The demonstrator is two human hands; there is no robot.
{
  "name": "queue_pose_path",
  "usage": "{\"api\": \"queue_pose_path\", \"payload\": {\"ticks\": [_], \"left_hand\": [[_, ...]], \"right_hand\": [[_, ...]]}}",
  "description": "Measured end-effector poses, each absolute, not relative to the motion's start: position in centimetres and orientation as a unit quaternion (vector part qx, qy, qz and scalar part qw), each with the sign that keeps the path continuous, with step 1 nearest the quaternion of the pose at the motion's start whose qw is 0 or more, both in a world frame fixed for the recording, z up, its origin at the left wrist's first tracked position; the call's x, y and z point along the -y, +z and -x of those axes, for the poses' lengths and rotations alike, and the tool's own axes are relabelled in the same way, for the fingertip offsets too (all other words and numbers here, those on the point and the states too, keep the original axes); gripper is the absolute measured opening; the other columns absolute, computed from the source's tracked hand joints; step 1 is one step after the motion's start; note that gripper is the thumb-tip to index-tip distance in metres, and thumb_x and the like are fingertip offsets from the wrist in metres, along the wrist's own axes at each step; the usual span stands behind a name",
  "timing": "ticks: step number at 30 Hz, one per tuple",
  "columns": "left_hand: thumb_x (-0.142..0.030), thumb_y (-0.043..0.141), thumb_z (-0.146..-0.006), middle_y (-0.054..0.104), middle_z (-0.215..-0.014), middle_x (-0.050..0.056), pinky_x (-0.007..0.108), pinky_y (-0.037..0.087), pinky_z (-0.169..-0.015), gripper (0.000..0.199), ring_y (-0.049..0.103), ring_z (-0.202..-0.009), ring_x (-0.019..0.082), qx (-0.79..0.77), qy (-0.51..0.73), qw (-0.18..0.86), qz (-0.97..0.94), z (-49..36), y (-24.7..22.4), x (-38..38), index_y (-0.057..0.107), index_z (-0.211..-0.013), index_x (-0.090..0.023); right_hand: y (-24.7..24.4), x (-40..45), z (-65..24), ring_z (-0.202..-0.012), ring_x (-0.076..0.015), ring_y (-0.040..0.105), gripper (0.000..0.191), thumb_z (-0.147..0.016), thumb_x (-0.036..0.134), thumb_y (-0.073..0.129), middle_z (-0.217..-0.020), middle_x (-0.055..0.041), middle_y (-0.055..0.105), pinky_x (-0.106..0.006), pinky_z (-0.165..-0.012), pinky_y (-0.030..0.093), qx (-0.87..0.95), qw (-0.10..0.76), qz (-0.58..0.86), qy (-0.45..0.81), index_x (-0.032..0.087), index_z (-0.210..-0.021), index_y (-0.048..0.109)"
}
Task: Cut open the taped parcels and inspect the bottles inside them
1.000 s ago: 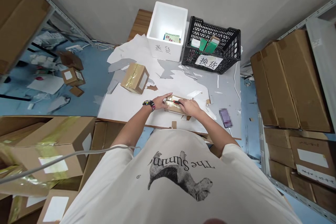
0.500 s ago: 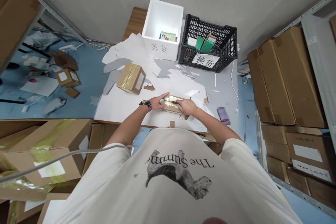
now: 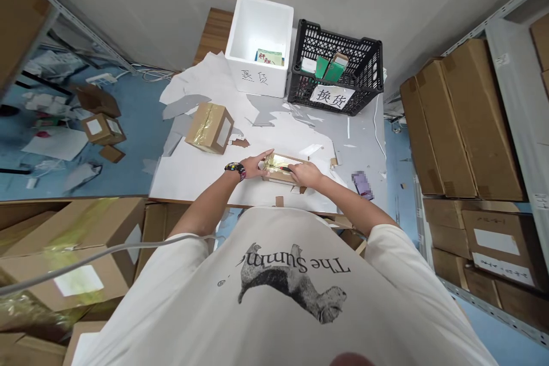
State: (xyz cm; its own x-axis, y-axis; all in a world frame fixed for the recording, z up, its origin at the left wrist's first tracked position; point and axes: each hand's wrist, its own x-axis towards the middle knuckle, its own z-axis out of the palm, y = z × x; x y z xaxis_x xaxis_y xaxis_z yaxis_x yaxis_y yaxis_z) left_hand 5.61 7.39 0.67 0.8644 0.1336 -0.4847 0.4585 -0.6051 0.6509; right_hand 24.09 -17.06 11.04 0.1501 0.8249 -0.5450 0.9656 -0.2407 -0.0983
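Cardboard box [image 3: 285, 170] lies on the tabletop [image 3: 213, 31] near its front edge. From here I see the left hand [image 3: 256, 166] open, its fingers [image 3: 266, 155] released and flat on the box, while the right hand [image 3: 306, 175] clenches a small box cutter [image 3: 283, 167] over shiny tape [image 3: 273, 163].

Beyond the left grip [image 3: 257, 166] and right grip [image 3: 306, 174], a white foam box [image 3: 253, 77] bears "退货" (returns), handwritten in black on its front wall. To its right, a black plastic crate [image 3: 360, 77] carries a white paper sign [image 3: 332, 97] reading "换货" (exchange). Nearer than the grips, a cream T-shirt [image 3: 274, 320] shows "The Summ", upside down in this view, above an animal print. Handwriting on white box labels [image 3: 500, 269] far right of the grips is too small to read.
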Motion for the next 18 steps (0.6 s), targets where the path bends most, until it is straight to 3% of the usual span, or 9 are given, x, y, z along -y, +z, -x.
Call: {"api": "queue_pose_path", "payload": {"ticks": [10,18], "left_hand": [[-0.074,0.076,-0.093,0.071,-0.167,0.007,0.044,0.060,-0.109,0.120,0.083,-0.123,0.035,-0.185,-0.227,0.321,-0.901,-6.0,1.7,-7.0,0.014,-0.192,-0.047],[-0.081,0.071,-0.093,0.070,-0.168,0.010,0.051,0.058,-0.113,0.120,0.075,-0.140,0.043,-0.184,-0.258,0.268,-0.910,-6.3,3.4,-7.0,0.011,-0.192,-0.046]], "right_hand": [[13.3,17.3,-25.6,-0.131,-0.0337,0.081,0.038,-0.114,0.014,0.047,-0.136,-0.0239,0.083,-0.041,-0.109,0.058,-0.602,0.196,-0.728,-0.263,0.012,-0.138,0.076],[15.4,21.7,-27.2,-0.129,-0.0359,0.081,0.033,-0.110,0.014,0.055,-0.130,-0.0298,0.083,-0.044,-0.106,0.059,-0.555,0.244,-0.742,-0.285,0.008,-0.132,0.079]]}}
